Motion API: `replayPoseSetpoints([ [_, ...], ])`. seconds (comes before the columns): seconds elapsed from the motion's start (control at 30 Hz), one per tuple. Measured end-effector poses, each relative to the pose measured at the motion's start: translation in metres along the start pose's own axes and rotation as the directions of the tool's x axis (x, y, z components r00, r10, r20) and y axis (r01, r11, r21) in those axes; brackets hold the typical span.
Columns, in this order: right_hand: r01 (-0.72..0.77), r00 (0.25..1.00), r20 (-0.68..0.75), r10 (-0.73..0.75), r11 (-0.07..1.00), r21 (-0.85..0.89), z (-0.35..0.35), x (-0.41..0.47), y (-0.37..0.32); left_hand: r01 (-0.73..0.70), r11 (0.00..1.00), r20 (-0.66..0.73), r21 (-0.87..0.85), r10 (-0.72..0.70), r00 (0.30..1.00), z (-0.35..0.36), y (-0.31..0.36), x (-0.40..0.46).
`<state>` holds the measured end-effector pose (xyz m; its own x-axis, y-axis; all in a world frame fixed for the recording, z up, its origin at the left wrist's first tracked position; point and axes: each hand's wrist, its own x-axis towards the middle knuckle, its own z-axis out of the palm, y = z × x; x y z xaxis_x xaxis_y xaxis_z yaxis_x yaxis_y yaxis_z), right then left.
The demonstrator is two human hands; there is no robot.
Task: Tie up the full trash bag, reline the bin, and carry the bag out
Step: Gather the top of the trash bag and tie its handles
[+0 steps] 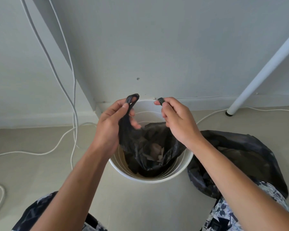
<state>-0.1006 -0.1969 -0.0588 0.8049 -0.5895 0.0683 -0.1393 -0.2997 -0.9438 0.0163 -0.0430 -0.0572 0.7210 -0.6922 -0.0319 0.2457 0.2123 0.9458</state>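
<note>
A white round bin point(178, 172) stands on the floor by the wall. A black trash bag point(147, 147) hangs inside it with crumpled paper showing at its bottom. My left hand point(112, 124) grips one looped handle of this bag above the bin's far rim. My right hand point(175, 120) pinches the other handle, held apart from the first. A second black bag point(240, 157) lies crumpled on the floor to the right of the bin, partly behind my right forearm.
White cables point(62, 90) run down the wall and loop over the floor at the left. A white slanted furniture leg point(264, 69) meets the floor at the back right. My patterned shorts point(223, 214) show at the bottom edge.
</note>
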Motion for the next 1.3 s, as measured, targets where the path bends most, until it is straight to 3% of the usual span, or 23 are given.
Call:
replayPoseSetpoints([
  [0.17,0.097,0.995,0.024,-0.094,0.984,-0.15,0.001,-0.003,-0.003,-0.047,0.981,0.024,0.187,0.044,0.999,-0.006,-0.003,0.0],
  [0.4,0.077,0.997,0.038,-0.071,0.981,-0.179,0.002,-0.004,0.001,-0.068,0.974,-0.022,0.217,0.075,0.997,-0.009,-0.006,-0.001],
  [0.5,-0.026,0.999,-0.032,0.024,0.996,-0.091,0.006,-0.006,0.002,-0.051,0.962,-0.051,0.267,0.067,0.996,-0.003,-0.009,-0.003],
  [0.6,-0.157,0.982,-0.09,0.168,0.981,0.112,0.009,-0.006,0.005,-0.098,0.946,-0.045,0.308,0.118,0.992,0.007,-0.011,-0.004],
  [0.77,-0.265,0.964,0.107,0.242,0.865,0.426,0.009,-0.008,0.002,-0.145,0.852,-0.062,0.503,0.203,0.977,0.019,-0.016,-0.007],
  [0.9,-0.301,0.953,0.18,0.242,0.808,0.506,0.009,-0.007,0.001,-0.168,0.82,-0.085,0.547,0.253,0.964,0.025,-0.018,-0.008],
  [1.07,-0.255,0.955,0.258,0.145,0.845,0.47,0.007,-0.015,0.0,-0.149,0.804,-0.129,0.575,0.269,0.954,0.03,-0.018,-0.008],
  [1.17,-0.297,0.955,0.165,0.247,0.797,0.525,0.008,-0.014,0.0,-0.178,0.776,-0.094,0.605,0.291,0.952,0.031,-0.02,-0.009],
  [1.3,-0.354,0.915,0.11,0.389,0.638,0.684,0.006,-0.01,0.001,-0.165,0.732,-0.07,0.661,0.279,0.958,0.028,-0.023,-0.011],
])
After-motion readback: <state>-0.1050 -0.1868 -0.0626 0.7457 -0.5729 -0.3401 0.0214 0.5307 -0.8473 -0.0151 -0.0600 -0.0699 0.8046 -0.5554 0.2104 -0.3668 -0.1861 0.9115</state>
